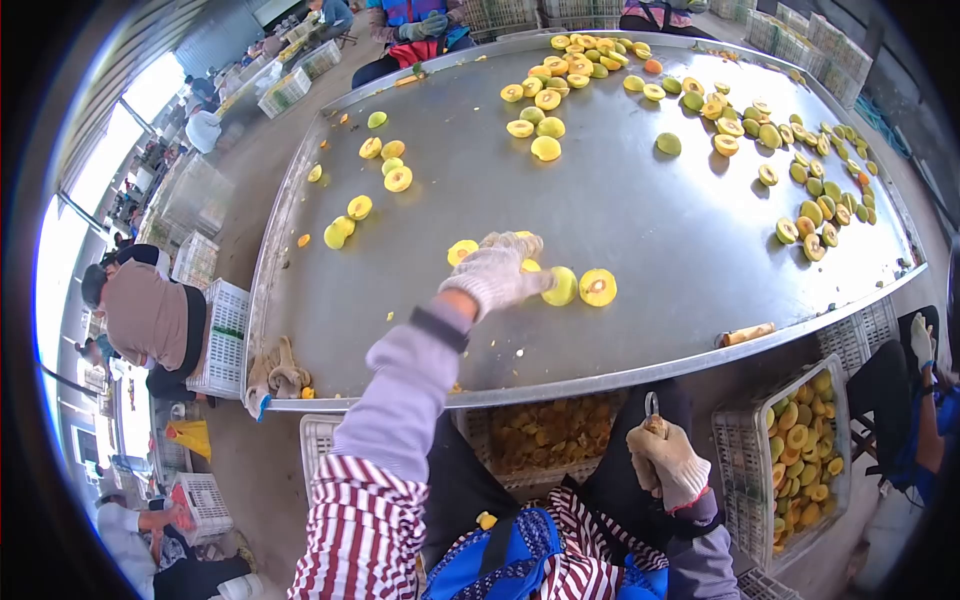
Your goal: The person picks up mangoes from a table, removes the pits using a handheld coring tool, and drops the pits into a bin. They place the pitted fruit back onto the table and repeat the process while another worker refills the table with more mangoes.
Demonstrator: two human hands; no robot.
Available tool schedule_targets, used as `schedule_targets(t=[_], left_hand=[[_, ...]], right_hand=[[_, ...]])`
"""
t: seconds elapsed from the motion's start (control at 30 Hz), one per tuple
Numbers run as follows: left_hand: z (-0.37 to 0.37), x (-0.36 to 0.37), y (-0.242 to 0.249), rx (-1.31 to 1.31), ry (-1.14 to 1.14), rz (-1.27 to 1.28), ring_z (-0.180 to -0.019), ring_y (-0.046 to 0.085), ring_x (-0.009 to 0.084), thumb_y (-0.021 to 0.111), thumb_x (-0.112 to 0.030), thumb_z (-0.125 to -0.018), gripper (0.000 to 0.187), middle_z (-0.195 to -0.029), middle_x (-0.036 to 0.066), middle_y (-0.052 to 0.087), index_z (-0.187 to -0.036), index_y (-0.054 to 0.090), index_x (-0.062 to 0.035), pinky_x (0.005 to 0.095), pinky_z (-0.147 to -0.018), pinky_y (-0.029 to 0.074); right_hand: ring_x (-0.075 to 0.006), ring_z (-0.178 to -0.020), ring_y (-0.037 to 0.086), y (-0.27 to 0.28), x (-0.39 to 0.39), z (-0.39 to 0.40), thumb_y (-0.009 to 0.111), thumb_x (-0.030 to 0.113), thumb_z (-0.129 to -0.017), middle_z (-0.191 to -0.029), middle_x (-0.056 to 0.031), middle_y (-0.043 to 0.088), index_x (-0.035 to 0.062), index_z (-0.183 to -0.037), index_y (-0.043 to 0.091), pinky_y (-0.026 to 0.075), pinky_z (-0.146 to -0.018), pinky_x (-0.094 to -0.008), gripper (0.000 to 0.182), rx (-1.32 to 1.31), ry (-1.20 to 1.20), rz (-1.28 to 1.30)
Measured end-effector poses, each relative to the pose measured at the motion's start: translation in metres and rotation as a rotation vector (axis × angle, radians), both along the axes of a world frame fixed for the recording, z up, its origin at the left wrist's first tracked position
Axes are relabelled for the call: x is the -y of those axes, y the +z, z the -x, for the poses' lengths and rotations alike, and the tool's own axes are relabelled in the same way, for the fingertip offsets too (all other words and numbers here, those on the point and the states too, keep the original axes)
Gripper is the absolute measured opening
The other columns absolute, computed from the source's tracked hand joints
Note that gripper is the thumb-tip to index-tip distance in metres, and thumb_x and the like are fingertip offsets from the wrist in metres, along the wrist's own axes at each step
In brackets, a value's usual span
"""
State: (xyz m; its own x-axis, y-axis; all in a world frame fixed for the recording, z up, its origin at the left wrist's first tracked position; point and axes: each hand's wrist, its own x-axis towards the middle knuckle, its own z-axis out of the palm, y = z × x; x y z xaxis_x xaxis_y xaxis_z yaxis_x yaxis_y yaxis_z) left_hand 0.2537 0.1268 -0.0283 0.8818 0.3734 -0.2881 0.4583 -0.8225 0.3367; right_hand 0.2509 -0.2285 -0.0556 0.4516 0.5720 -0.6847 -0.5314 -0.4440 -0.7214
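My left hand point(500, 272), in a pale knit glove, reaches over the metal table point(430, 180) with its fingers spread above yellow fruit halves. One fruit half point(462, 252) lies left of the fingers, and others show partly beneath them. By the thumb sit a greenish-yellow half point(562, 287) and a cut-side-up half point(598, 288) with a brown centre. My right hand point(668, 462), also gloved, is closed in front of the table's near edge. It grips a pitting tool point(652, 404) whose metal loop points up; the handle is mostly hidden in the fist.
More fruit halves point(546, 148) are scattered across the far and right table. A crate point(735, 480) of halves stands at my right; a crate of scraps point(550, 430) sits below the edge. Spare gloves point(285, 372) lie at the left corner. Co-workers point(150, 310) sit around.
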Motion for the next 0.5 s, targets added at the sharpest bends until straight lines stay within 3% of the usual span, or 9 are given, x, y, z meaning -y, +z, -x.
schedule_targets(t=[0.07,0.13,0.2,0.23,0.4,0.5], left_hand=[[-0.030,0.002,-0.029,0.032,0.068,0.024,-0.143,0.040,0.0361,0.060,-0.065,-0.088,0.076,-0.154,0.019,0.042,-0.147,0.050,-0.0180,0.0440,-0.116,0.034],[-0.054,0.022,-0.039,-0.087,0.358,0.040,-0.152,0.022,0.0373,0.053,-0.073,-0.088,0.086,-0.163,0.020,0.025,-0.154,0.042,-0.0183,0.0503,-0.121,0.022],[-0.060,0.047,-0.029,-0.176,0.201,0.004,-0.155,0.006,0.0380,0.049,-0.078,-0.086,0.091,-0.168,0.017,0.012,-0.155,0.040,-0.0197,0.0551,-0.122,0.013],[-0.058,0.059,-0.041,-0.141,0.069,-0.170,-0.155,0.007,0.0362,0.051,-0.077,-0.086,0.086,-0.167,0.018,0.014,-0.152,0.045,-0.0219,0.0563,-0.121,0.014],[-0.021,0.062,-0.073,0.008,-0.162,-0.187,-0.151,0.023,0.0349,0.066,-0.051,-0.085,0.061,-0.162,0.018,0.026,-0.139,0.057,-0.0239,0.0453,-0.123,0.018],[0.028,0.054,-0.041,-0.111,-0.377,-0.053,-0.149,0.026,0.0366,0.066,-0.048,-0.087,0.046,-0.161,0.018,0.029,-0.124,0.069,-0.0193,0.0466,-0.122,0.022]], right_hand=[[-0.0119,-0.036,0.043,0.000,0.001,-0.002,0.063,0.030,-0.089,-0.051,-0.0029,0.051,0.0056,-0.082,0.056,0.033,-0.034,-0.0264,0.026,-0.021,-0.017,-0.005],[-0.0128,-0.036,0.043,0.006,-0.004,-0.007,0.063,0.029,-0.089,-0.050,-0.0035,0.051,0.0051,-0.082,0.057,0.033,-0.034,-0.0270,0.025,-0.055,-0.020,0.013],[-0.0130,-0.036,0.043,0.002,-0.005,-0.009,0.063,0.029,-0.089,-0.050,-0.0037,0.051,0.0051,-0.082,0.057,0.033,-0.034,-0.0271,0.025,-0.069,-0.019,0.002],[-0.0132,-0.036,0.043,0.000,-0.007,-0.009,0.063,0.029,-0.089,-0.050,-0.0039,0.051,0.0050,-0.082,0.057,0.033,-0.034,-0.0273,0.026,-0.084,-0.019,-0.018],[-0.0134,-0.037,0.044,0.002,-0.009,-0.007,0.063,0.029,-0.088,-0.051,-0.0043,0.051,0.0052,-0.083,0.057,0.033,-0.035,-0.0272,0.025,-0.095,-0.058,-0.006],[-0.0138,-0.038,0.045,0.005,-0.005,-0.006,0.064,0.027,-0.088,-0.054,-0.0044,0.051,0.0058,-0.084,0.057,0.034,-0.036,-0.0270,0.023,-0.125,-0.090,0.028]])
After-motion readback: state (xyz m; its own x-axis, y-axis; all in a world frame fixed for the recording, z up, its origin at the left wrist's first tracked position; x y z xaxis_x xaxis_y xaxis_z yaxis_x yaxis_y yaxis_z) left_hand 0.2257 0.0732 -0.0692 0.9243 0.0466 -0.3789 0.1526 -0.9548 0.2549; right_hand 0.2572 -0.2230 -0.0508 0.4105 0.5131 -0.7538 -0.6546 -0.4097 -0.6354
